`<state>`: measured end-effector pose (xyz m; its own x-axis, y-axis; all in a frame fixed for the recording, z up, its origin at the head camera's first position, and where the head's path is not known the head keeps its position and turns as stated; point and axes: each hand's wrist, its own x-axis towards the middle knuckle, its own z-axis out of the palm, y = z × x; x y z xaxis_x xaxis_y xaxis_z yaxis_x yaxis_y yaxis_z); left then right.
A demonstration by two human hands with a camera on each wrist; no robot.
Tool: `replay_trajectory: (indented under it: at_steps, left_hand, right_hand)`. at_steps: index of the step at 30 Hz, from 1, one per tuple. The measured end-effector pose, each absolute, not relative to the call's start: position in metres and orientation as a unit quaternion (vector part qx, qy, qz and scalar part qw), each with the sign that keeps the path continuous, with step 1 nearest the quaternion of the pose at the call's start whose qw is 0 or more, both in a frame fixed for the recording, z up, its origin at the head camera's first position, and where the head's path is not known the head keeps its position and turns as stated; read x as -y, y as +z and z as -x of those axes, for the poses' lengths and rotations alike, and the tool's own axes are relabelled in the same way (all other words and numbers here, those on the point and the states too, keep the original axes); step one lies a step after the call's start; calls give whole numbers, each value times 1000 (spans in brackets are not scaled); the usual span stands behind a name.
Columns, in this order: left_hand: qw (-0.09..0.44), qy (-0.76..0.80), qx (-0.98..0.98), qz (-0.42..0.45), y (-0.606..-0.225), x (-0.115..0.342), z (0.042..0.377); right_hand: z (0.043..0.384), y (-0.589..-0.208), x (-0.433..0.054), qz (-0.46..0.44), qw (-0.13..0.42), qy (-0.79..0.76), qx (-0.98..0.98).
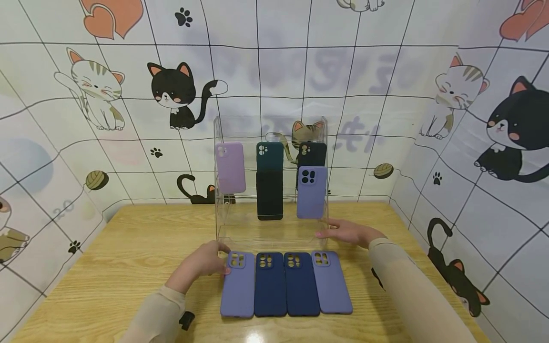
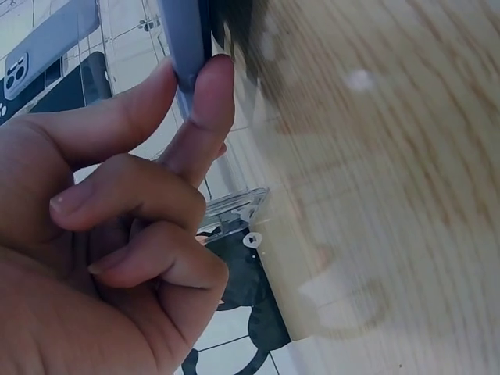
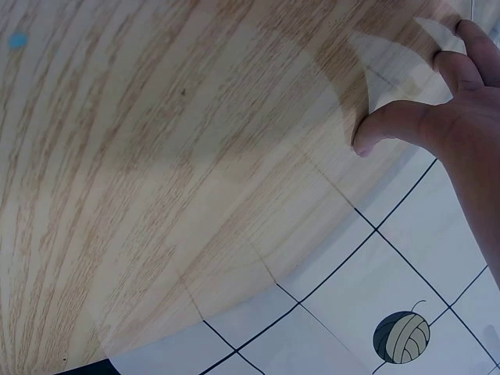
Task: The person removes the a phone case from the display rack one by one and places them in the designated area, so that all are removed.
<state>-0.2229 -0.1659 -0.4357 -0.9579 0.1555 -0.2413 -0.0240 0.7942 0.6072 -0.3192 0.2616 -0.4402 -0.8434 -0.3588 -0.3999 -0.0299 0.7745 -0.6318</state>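
In the head view my left hand (image 1: 205, 262) pinches the upper left corner of a lavender phone case (image 1: 238, 290) lying on the table. The left wrist view shows thumb and index finger (image 2: 212, 94) on the edge of that phone case (image 2: 186, 39), the other fingers curled. My right hand (image 1: 347, 232) is low beside the right edge of a clear acrylic display stand (image 1: 236, 233), fingers spread and no phone case in them. In the right wrist view the right hand (image 3: 461, 109) has its fingertips near the table surface; whether they touch the stand I cannot tell.
Two navy phone cases (image 1: 270, 286) and another lavender case (image 1: 332, 283) lie in the row. The stand bears a lilac case (image 1: 230, 167), a dark green case (image 1: 269, 156), black cases and a lavender case (image 1: 311, 193). A cat-patterned wall covering (image 1: 279, 71) rises behind the wooden table (image 1: 163, 224).
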Motion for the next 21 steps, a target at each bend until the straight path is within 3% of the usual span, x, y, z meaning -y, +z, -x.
replay_trajectory:
  at_steps: [21]
  left_hand:
    - [133, 313, -940, -27, -424, 166, 223]
  right_hand:
    - [319, -440, -261, 104, 263, -321, -904]
